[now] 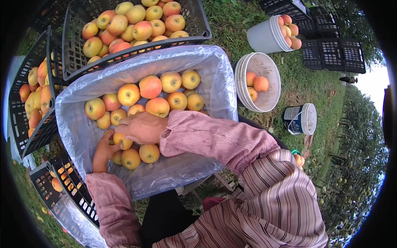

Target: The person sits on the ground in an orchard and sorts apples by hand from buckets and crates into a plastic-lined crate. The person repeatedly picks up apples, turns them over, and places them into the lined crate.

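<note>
A crate lined with clear plastic film (173,173) stands before me, holding a layer of yellow-red apples (157,107). My left hand (104,153) reaches into its near left part, thumb and fingers curled around a yellow apple (122,141). Palm down beside it, my right hand (144,126) has its fingertips at that same apple and over its neighbours. The right palm hides whatever lies beneath it, so its grip cannot be made out. Several apples (131,158) lie just nearer to me than my hands.
A black plastic crate of apples (204,29) adjoins the far side; another apple crate (37,130) stands left. On the grass at right are a white bucket with a few apples (273,102), a tipped-looking full bucket (263,35) and a small pail (293,121). Black crates (333,54) stand beyond.
</note>
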`<action>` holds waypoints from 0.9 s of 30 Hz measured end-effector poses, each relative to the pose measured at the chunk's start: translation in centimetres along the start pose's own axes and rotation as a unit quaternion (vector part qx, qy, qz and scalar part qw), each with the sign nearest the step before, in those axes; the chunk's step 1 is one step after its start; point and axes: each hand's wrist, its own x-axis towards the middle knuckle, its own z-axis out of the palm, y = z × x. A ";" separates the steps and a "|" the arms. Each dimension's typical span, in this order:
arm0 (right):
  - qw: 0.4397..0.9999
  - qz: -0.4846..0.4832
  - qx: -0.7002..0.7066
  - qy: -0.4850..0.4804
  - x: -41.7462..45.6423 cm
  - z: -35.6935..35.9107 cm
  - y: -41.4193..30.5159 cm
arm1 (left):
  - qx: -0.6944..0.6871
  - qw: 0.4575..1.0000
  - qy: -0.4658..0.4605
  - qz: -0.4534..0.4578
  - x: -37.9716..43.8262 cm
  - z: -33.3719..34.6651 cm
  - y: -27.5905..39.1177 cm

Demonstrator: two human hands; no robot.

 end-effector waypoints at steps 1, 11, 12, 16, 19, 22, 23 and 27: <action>1.000 0.020 -0.017 0.015 -1.8 -3.4 0.2 | -0.006 1.000 -0.016 0.018 0.2 -0.4 -1.2; 0.779 0.543 -0.272 0.157 -35.3 -17.2 15.1 | 0.112 0.992 0.033 -0.048 -1.0 -1.4 4.9; 0.771 0.545 -0.309 0.116 -36.6 -15.7 16.0 | 0.147 0.988 0.041 -0.037 -1.2 -1.8 4.6; 0.755 0.501 -0.423 -0.013 -38.0 -12.0 19.7 | 0.185 0.977 0.101 -0.021 -2.5 -1.7 8.3; 0.767 0.547 -0.331 -0.048 -37.3 -13.2 20.1 | 0.189 0.969 0.152 0.048 -2.5 -1.5 9.7; 0.799 0.548 -0.116 0.222 -37.1 -13.9 18.2 | 0.103 0.976 0.167 0.095 -2.5 -0.7 13.3; 0.810 0.509 0.045 0.288 -37.1 -14.2 17.1 | 0.084 0.977 0.158 0.113 -2.6 -0.3 15.1; 0.713 0.267 0.484 0.432 -35.9 -14.6 11.6 | 0.014 0.974 0.132 0.186 -2.7 2.2 20.8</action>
